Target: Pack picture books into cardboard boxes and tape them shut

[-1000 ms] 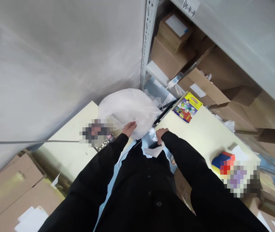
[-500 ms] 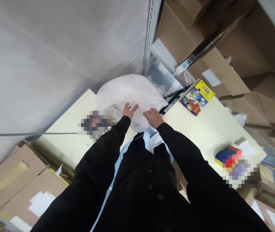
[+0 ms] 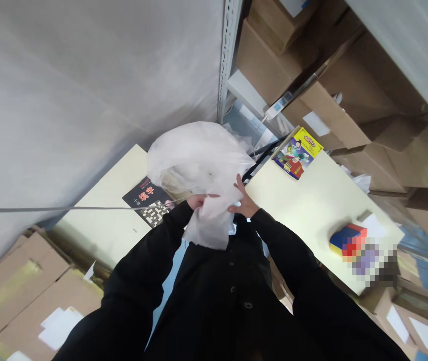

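Note:
A large, puffed white plastic bag (image 3: pixel 199 145) lies on the table in front of me, its near end pulled toward my body and hanging over the front of my black jacket. My left hand (image 3: pixel 198 201) is closed on the near part of the bag, some of its fingers hidden by the plastic. At the bag's right side, my right hand (image 3: pixel 245 201) touches the plastic with fingers spread. Left of the bag lies a dark crossword booklet (image 3: pixel 150 200). What the bag holds, if anything, cannot be made out.
A yellow-and-purple picture book (image 3: pixel 297 153) lies on the right-hand table (image 3: pixel 292 200), with a blue-and-red box (image 3: pixel 347 236) nearer its edge. Cardboard boxes (image 3: pixel 368 90) fill the shelving at right; more cartons (image 3: pixel 22 281) stand lower left. A grey strap (image 3: pixel 67 207) crosses from the left.
My hands have moved down toward my body, drawing the bag's near end with them. My left hand has closed on the plastic. The crossword booklet now shows clearly.

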`<state>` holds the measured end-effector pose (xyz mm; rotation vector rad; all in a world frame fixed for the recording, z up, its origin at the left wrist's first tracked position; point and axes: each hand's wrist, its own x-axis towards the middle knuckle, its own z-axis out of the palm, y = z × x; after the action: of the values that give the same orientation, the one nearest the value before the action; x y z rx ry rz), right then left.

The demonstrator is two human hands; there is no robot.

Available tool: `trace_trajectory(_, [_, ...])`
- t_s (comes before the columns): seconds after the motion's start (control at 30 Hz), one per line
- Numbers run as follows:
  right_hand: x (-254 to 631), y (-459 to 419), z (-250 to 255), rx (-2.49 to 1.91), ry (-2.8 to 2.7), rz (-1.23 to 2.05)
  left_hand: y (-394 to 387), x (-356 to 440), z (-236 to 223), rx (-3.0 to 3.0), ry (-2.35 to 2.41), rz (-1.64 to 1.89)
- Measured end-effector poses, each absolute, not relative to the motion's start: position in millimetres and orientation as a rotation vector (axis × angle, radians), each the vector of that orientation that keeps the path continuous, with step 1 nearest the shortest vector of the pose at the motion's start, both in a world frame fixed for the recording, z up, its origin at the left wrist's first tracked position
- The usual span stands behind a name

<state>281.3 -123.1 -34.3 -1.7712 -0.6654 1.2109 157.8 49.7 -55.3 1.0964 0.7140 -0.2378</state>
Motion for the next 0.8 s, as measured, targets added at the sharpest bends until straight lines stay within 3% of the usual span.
trace_trajectory(0.17, [292, -130, -21, -1.785, -0.813, 1.248, 53, 157, -43, 0.907, 0.437, -0.464])
trace_trajectory(0.37, [328, -160, -5, -1.646, -0.606, 1.682, 94, 145, -42, 1.329, 0.775, -0.345])
trace_trajectory(0.63, [335, -184, 19, -1.666, -0.237, 1.015, 91, 173, -36, 1.606, 0.733, -0.411])
trace_trajectory(0.8, [343, -203, 41, -1.833, -0.251, 0.877, 89, 190, -31, 2.163, 0.958, -0.674])
